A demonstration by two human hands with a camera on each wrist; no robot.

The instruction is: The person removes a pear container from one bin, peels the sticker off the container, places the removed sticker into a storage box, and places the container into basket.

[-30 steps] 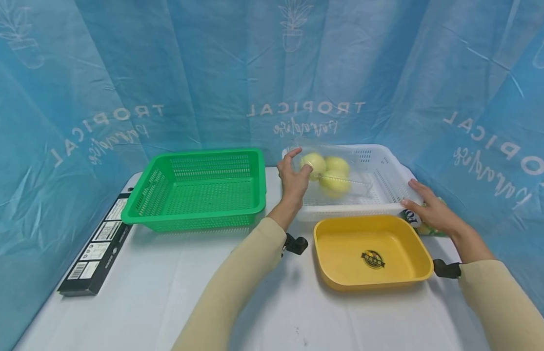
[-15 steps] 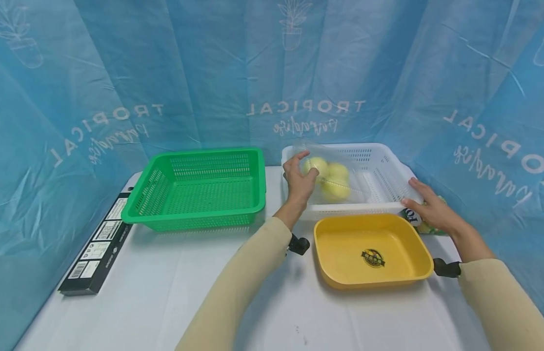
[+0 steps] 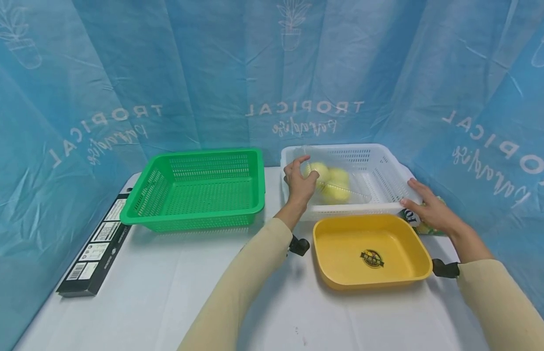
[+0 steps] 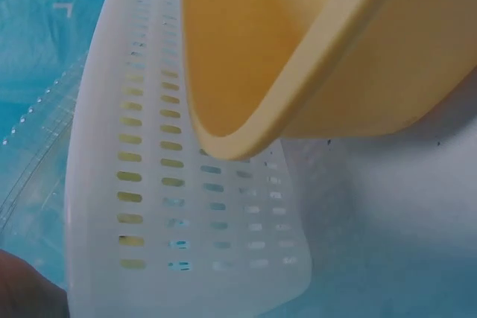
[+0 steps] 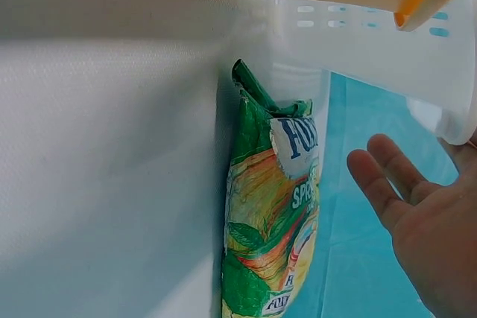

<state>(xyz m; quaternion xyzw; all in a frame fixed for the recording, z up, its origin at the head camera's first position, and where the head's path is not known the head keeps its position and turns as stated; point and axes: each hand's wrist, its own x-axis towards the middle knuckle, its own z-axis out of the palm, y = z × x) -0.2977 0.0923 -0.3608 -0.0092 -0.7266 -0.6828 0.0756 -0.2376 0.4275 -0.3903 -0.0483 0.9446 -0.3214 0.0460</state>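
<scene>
In the head view, my left hand (image 3: 299,183) holds a clear plastic box (image 3: 357,187) at its left end, thumb and forefinger curved round it. Three round yellow-green fruits (image 3: 337,191) show through the plastic. The box sits tilted within the white basket (image 3: 396,204). In the left wrist view, the beaded edge of the clear plastic box (image 4: 37,106) shows past the basket wall (image 4: 97,206). My right hand (image 3: 432,208) touches the basket's right front corner; in the right wrist view, two of its fingers (image 5: 373,180) extend loosely beside the basket.
A yellow tub (image 3: 372,278) stands before the white basket. The green basket (image 3: 192,218) stands to the left, with a long black box (image 3: 98,243) beside it. A green printed packet (image 5: 272,206) lies under my right hand. A blue curtain (image 3: 219,73) hangs behind.
My left hand has moved a little right and down with the clear plastic box, which now sits lower in the white basket. My right hand stays at the basket corner.
</scene>
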